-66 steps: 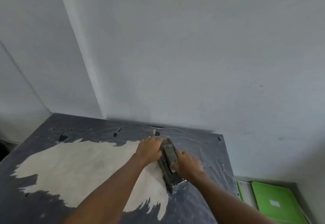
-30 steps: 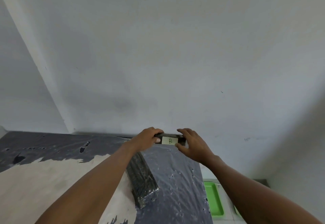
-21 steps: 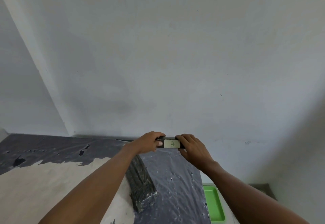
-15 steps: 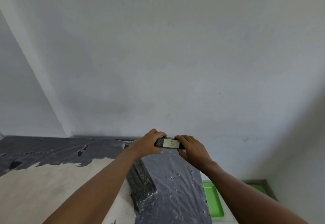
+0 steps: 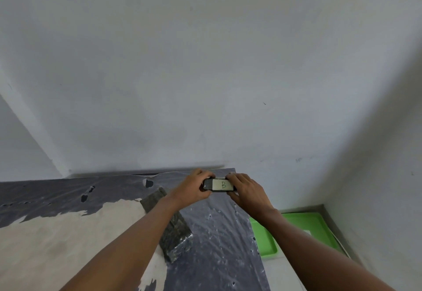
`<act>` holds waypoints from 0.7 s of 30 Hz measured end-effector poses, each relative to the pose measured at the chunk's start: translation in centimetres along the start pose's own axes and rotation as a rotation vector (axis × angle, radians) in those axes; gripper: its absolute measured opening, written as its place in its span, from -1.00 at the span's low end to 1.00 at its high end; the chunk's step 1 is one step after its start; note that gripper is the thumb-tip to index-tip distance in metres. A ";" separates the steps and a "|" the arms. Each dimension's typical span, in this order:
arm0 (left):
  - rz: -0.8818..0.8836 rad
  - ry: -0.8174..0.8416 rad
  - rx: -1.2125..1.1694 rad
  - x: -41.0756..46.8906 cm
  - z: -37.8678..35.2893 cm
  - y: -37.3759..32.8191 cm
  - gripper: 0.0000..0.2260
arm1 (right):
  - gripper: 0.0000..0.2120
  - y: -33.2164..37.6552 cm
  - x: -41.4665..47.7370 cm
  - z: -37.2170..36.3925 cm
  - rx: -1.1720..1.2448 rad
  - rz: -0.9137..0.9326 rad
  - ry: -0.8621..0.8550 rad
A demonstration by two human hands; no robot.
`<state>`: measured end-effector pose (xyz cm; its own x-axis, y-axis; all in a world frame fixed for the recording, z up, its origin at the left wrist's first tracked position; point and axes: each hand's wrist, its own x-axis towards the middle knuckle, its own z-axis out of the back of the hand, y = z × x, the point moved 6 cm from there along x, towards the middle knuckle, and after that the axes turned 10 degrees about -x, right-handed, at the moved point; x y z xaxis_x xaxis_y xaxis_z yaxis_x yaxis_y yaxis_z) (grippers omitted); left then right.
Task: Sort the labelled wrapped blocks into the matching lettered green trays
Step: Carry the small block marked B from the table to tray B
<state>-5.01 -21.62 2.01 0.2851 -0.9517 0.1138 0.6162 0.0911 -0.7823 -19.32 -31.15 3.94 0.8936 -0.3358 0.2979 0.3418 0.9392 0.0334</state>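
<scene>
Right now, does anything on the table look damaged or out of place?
Yes. The dark plastic sheet over the table is torn: a big ragged patch at left bares the pale tabletop, with small holes near the wall. The block marked B and the wrapped block on the table look intact.

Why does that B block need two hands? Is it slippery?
Possibly. The B block is wrapped in shiny film, which looks slick, so the left hand and right hand both clamp its ends. It stays straight when lifted, so it is probably stiff.

Both forearms reach forward, left hand (image 5: 191,189) and right hand (image 5: 247,191) raised, fingers curled toward each other, gripping.
</scene>
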 end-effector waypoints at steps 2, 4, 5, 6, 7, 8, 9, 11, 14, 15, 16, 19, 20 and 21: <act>0.016 0.017 0.015 0.7 -2.0 -1.1 -0.57 | -0.62 -1.9 -1.4 0.5 0.009 -0.005 0.000; 0.032 0.027 0.059 1.5 -4.4 -2.8 -0.54 | -0.62 -4.4 -3.1 1.1 0.009 -0.001 0.006; 0.039 0.027 0.081 2.0 -5.8 -3.8 -0.52 | -0.63 -5.9 -4.1 1.4 0.006 0.001 0.008; 0.046 0.023 0.098 2.4 -7.2 -4.9 -0.49 | -0.63 -7.5 -5.1 1.7 0.005 0.000 0.008; 0.056 0.017 0.113 2.9 -8.7 -5.9 -0.45 | -0.63 -9.3 -6.1 2.1 0.004 -0.007 0.006; 0.074 0.012 0.125 3.4 -10.2 -6.9 -0.42 | -0.63 -11.2 -7.3 2.4 0.003 -0.017 0.006; 0.092 0.012 0.143 3.9 -11.9 -7.8 -0.39 | -0.62 -13.0 -8.5 2.7 0.000 -0.026 0.011; 0.106 0.028 0.200 4.8 -15.6 -9.7 -0.35 | -0.61 -16.7 -11.1 3.2 -0.008 -0.034 0.026; 0.102 0.040 0.263 6.1 -20.9 -12.6 -0.33 | -0.61 -21.7 -14.9 3.9 -0.010 -0.048 0.050; 0.099 0.035 0.266 6.4 -22.4 -13.6 -0.32 | -0.61 -23.2 -16.1 4.0 -0.011 -0.053 0.058; 0.092 0.030 0.270 6.8 -23.9 -14.4 -0.32 | -0.61 -24.6 -17.2 4.1 -0.014 -0.056 0.065; 0.076 0.029 0.292 8.1 -27.7 -16.5 -0.33 | -0.60 -28.0 -19.6 4.3 -0.006 -0.056 0.079; 0.069 0.033 0.297 8.6 -28.7 -17.1 -0.35 | -0.60 -28.9 -20.2 4.3 -0.004 -0.053 0.084; 0.058 0.039 0.302 9.1 -29.7 -17.6 -0.38 | -0.59 -29.7 -20.7 4.2 -0.003 -0.050 0.088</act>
<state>-35.07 -40.59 -1.33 0.3016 -0.9523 0.0464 0.7916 0.2230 -0.5689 -49.18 -51.75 0.82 0.8973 -0.3875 0.2114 0.3873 0.9209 0.0437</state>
